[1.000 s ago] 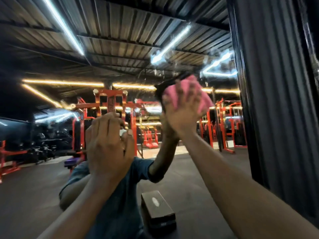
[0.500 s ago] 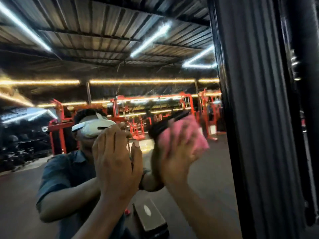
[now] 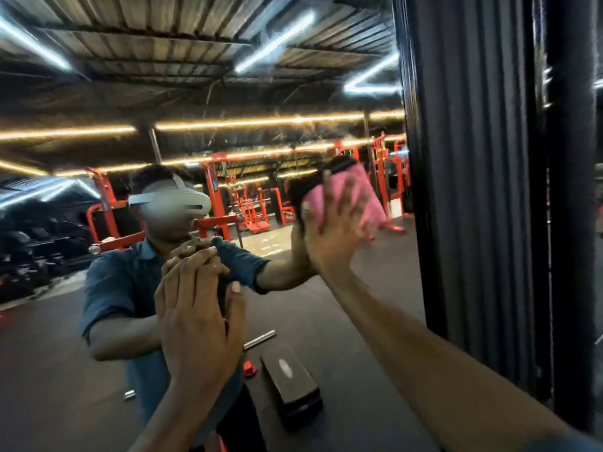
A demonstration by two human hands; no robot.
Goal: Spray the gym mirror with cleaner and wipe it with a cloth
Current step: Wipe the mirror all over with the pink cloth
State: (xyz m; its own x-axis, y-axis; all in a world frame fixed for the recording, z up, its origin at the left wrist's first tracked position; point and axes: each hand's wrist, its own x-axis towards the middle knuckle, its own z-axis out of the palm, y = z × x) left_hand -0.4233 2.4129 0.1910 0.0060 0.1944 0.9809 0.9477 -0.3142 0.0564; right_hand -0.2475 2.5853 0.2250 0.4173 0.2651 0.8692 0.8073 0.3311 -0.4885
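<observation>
R hand flat, pressing cloth on mirror.

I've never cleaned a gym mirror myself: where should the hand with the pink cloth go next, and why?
Probably sweep leftward across the glass. The right hand presses the pink cloth flat near the mirror's right edge, and faint streaks show further left.

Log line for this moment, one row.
phase: wiping | right hand: presses pink cloth on mirror | left hand: raised before glass, contents hidden
</observation>
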